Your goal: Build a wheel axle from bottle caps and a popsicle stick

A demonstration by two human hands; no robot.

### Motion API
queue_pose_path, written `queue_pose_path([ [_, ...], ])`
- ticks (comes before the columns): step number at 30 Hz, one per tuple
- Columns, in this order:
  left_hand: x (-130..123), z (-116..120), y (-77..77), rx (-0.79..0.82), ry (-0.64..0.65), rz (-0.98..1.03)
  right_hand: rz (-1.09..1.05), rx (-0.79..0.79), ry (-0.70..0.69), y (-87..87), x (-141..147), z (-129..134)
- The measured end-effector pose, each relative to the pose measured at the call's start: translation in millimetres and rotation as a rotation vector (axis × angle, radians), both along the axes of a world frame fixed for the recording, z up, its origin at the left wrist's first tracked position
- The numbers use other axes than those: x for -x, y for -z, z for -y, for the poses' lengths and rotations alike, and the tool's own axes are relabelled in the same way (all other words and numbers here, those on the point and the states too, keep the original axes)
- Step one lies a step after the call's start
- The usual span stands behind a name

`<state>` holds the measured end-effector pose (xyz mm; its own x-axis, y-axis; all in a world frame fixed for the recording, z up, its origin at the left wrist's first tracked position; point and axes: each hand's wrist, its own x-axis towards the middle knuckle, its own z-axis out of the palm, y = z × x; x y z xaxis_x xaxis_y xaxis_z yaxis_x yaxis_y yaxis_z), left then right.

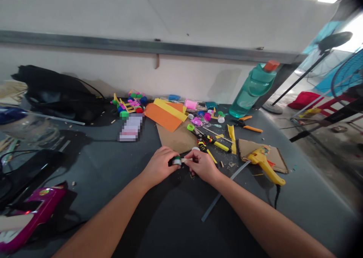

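Note:
My left hand (160, 166) and my right hand (202, 165) meet above a dark tabletop (119, 167). My left fingers grip a small white bottle cap (176, 161) with a green and black piece on it. My right fingertips pinch a thin pale stick (185, 160) against the cap. Just beyond my hands lies a brown cardboard sheet (176, 138). A yellow hot glue gun (263, 165) rests to the right on a cardboard scrap (252, 150), and a long grey rod (224, 190) lies near my right wrist.
Orange paper (163, 116), yellow-and-black tools (217, 144), orange-handled pliers (246, 124), and several caps crowd the table's back. A teal water bottle (252, 91) stands at the back right. A black bag (56, 95) sits at the back left, and a magenta object (36, 216) lies at the front left.

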<state>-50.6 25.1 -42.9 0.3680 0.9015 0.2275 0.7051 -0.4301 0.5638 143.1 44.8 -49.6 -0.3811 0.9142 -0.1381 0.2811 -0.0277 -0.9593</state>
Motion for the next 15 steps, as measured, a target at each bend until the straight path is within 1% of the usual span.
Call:
queue_pose_path([
  [15,-1.3,0.4,-2.2,0.008,-0.01,-0.019,0.001,0.021,-0.016,-0.8,0.0,-0.4],
])
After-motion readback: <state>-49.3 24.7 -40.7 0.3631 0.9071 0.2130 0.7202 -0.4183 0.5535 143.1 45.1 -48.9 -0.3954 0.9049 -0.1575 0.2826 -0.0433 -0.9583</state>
